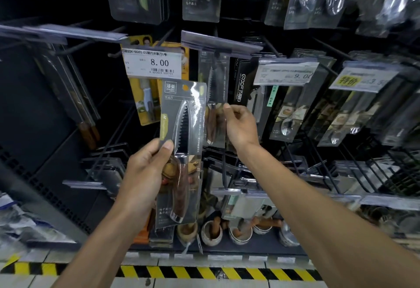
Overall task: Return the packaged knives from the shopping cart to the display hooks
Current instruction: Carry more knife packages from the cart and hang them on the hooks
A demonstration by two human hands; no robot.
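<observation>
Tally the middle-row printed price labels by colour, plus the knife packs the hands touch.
Plain white price labels: 2, the 8.00 label and the 9.0 label
Price label with yellow block: 1
Knife packs: 2, held pack in left hand, hanging pack pinched by right hand
Total: 5

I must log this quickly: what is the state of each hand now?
Left hand: grips a grey card pack with a serrated, wooden-handled knife.
Right hand: fingers pinch the edge of a matching hanging knife pack.
</observation>
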